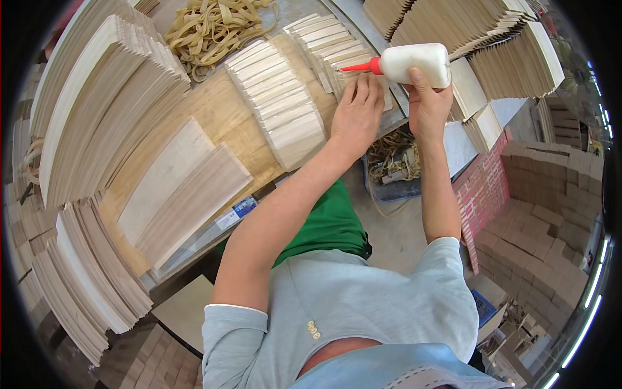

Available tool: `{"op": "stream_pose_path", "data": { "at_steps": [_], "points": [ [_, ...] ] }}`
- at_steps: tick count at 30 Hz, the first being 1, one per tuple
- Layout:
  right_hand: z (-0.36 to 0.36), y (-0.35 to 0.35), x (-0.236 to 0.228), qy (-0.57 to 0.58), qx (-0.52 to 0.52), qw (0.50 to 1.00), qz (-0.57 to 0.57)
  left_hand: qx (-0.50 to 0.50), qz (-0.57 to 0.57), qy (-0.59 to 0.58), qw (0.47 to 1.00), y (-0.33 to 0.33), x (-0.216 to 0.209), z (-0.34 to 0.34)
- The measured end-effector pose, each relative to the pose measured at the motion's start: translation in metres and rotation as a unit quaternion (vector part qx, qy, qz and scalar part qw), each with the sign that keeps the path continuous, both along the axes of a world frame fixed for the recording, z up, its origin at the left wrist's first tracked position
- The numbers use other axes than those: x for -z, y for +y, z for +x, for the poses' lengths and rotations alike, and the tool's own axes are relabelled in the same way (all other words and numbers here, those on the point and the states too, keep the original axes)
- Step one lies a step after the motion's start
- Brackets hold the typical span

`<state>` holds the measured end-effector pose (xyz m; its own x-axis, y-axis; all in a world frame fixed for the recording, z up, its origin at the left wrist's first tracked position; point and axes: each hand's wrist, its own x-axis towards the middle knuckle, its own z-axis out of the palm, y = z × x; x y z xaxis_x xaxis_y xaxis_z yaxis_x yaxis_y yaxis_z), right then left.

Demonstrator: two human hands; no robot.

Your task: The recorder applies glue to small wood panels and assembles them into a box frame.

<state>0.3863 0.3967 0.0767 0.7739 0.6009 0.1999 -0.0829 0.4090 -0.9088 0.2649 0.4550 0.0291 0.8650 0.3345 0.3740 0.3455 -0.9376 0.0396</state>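
In my right hand (429, 107) is a white glue bottle (414, 63), tipped on its side. Its red nozzle (360, 67) points left, just above a fanned row of pale wooden strips (327, 42). My left hand (360, 111) lies with its fingers stretched over the near end of that row, touching the wood; what is under the fingertips is hidden. To the left, a second overlapping row of wooden strips (278, 104) rests on the wooden board (217, 107). Wide thin wooden panels (188, 188) lie farther left on the board.
Tall stacks of curved wooden panels (107, 107) stand at the left, with more stacks (518, 61) at the far right. Tan bands (210, 29) are heaped at the back. Below the table edge is a dark bin (395, 185) of scraps. Stacked wooden blocks (544, 214) fill the right side.
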Motion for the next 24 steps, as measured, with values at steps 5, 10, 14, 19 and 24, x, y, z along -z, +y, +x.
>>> {"op": "stream_pose_path", "data": {
  "at_steps": [5,10,14,19,24],
  "points": [
    [0.002,0.003,0.004,0.018,-0.025,1.0,0.004,0.007,0.002,-0.01,1.0,-0.001,0.003,-0.002],
    [0.007,-0.001,0.003,-0.029,0.003,0.999,-0.02,0.015,-0.006,-0.017,1.0,0.0,0.004,-0.001],
    [0.014,-0.005,-0.006,-0.12,0.058,0.989,-0.058,0.021,-0.031,0.017,0.999,-0.002,0.004,0.0],
    [0.013,-0.012,-0.016,-0.223,0.094,0.964,-0.111,0.017,-0.019,0.025,0.999,-0.002,0.003,0.0],
    [0.008,-0.018,-0.019,-0.291,0.136,0.938,-0.133,0.027,-0.01,0.03,0.999,-0.005,0.002,-0.003]
  ]
}}
